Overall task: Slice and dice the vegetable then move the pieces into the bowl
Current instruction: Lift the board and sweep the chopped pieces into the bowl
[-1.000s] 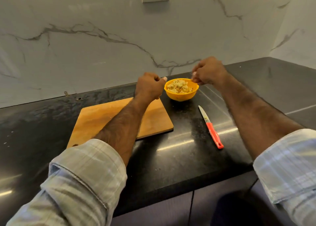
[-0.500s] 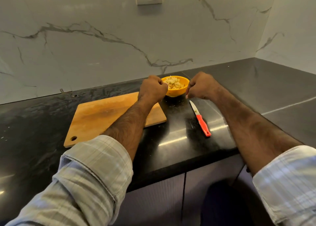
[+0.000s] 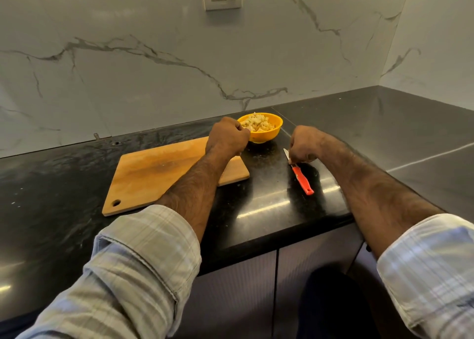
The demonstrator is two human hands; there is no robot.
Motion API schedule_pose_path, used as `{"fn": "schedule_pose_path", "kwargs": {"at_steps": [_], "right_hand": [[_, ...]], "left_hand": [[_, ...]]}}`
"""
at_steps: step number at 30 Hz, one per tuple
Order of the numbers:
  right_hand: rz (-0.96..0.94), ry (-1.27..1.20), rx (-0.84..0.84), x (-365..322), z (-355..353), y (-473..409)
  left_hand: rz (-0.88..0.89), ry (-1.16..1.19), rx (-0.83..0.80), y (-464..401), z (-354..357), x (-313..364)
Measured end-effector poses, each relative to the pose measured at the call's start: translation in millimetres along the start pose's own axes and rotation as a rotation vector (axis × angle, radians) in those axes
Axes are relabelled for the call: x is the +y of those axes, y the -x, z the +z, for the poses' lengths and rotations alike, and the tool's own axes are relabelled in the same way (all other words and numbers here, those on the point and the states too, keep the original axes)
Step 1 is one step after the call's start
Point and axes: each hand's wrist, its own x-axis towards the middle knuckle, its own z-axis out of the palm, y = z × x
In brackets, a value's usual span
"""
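Bench (image 3: 269, 210): dark, glossy.
Cutting board (image 3: 159, 174): bare, toward the bench's front edge.
Left hand (image 3: 227, 137): curled, apparently empty, beside the bowl.
Right hand (image 3: 304, 142): fingers curled over the knife's blade; grip unclear.
Bowl (image 3: 266, 135): near the bench's back edge, holding the diced vegetable (image 3: 257, 123).
Knife (image 3: 301, 177): risk: bare fingers on the blade could get cut.

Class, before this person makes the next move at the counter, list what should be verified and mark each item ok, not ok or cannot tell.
1. Diced pieces are in the orange bowl: ok.
2. Cutting board is bare of pieces: ok, as far as its uncovered part shows.
3. Bowl stands upright on the countertop: ok.
4. Knife lies flat, handle toward the person: ok.
5. Right hand has a firm hold on the knife: cannot tell; its fingers are at the blade end.
6. Left hand holds nothing: cannot tell; its fingers are curled.
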Motion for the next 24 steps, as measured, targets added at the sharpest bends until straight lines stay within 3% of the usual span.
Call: {"fn": "schedule_pose_path", "kwargs": {"at_steps": [10, 15, 17, 19, 21, 24], "right_hand": [[0.059, -0.276, -0.088, 7, -13, -18], [0.000, -0.430, 0.087, -17, -46, -42], [-0.057, -0.387, 0.217, -33, -53, -55], [-0.105, -0.324, 0.224, -46, -55, -65], [-0.078, -0.247, 0.183, -50, -52, -76], [0.040, -0.105, 0.273, -37, -46, -87]], "left_hand": [[-0.034, 0.016, 0.026, -16, -8, -14], [-0.067, 0.051, 0.034, -27, -9, -15], [-0.082, 0.062, 0.023, -30, -8, -17], [-0.094, 0.070, 0.017, -33, -6, -19], [-0.123, 0.118, -0.001, -37, -3, -19], [-0.275, 0.284, -0.091, -48, 7, -15]]}}
